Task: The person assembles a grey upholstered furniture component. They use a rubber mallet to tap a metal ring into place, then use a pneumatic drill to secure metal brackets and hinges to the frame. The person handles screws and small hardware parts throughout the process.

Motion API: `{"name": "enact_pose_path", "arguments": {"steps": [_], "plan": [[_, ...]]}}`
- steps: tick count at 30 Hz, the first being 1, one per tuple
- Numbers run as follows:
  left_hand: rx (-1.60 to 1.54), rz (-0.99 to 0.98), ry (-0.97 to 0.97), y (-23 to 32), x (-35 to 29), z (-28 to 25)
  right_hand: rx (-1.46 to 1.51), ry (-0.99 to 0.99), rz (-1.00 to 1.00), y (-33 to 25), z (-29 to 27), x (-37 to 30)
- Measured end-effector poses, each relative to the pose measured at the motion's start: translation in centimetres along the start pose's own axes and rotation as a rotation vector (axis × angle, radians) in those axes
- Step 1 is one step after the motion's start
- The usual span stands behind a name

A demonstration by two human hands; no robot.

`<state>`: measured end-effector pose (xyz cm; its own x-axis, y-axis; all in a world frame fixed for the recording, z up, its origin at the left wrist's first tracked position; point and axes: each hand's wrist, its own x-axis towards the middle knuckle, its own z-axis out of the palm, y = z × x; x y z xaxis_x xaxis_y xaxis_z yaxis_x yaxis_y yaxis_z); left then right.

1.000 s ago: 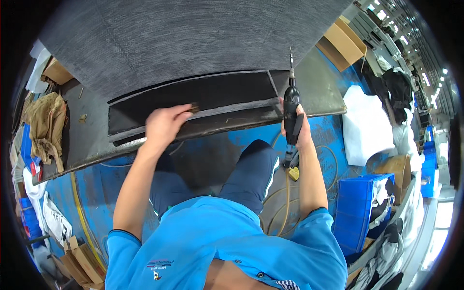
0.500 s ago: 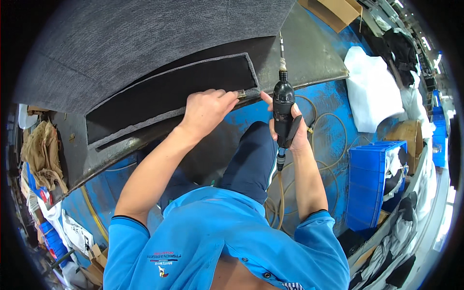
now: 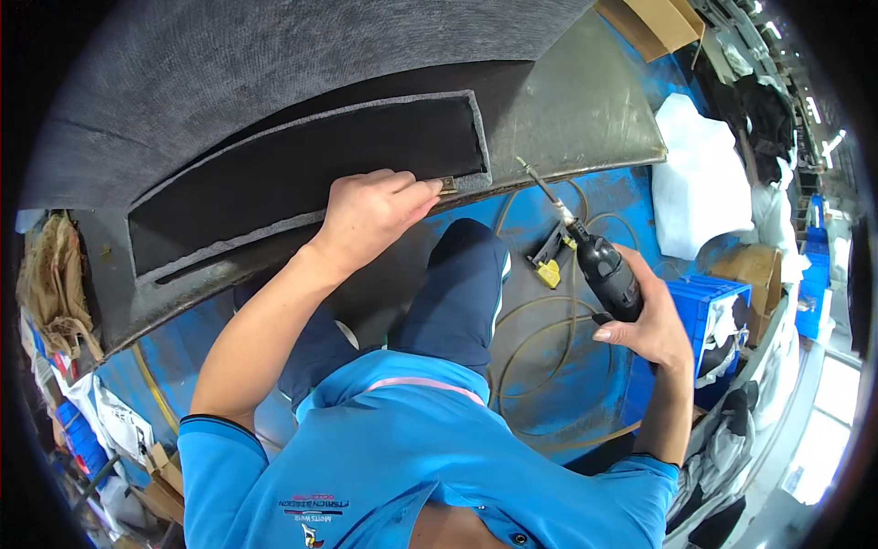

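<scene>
Windows point(image 3: 830, 425) glare white at right; fisheye distortion bends the dark-rimmed edges.

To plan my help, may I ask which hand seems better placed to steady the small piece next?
Probably the left hand, pinching the small piece at the black panel; the right hand holds the power tool.

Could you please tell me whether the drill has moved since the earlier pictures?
Yes. Against the table, the drill has moved rightward and back toward the person, its bit now tilted left.
</scene>
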<state>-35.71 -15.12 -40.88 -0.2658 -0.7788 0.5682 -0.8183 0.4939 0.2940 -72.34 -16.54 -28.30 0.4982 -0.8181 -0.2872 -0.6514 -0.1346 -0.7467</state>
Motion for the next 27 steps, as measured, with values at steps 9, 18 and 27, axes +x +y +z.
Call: {"name": "enact_pose_path", "arguments": {"steps": [9, 18, 27], "plan": [[-0.058, 0.011, 0.041, -0.4, -0.2, 0.5, -0.508, -0.075, 0.082, -9.2, -1.8, 2.2], [-0.054, 0.005, 0.034, -0.6, -0.5, 0.6, -0.879, -0.188, 0.218, -16.1, -0.7, 4.5], [-0.065, 0.005, 0.039, -0.6, -0.7, 1.0, -0.966, -0.197, 0.141, -17.7, 0.1, 6.2]]}}
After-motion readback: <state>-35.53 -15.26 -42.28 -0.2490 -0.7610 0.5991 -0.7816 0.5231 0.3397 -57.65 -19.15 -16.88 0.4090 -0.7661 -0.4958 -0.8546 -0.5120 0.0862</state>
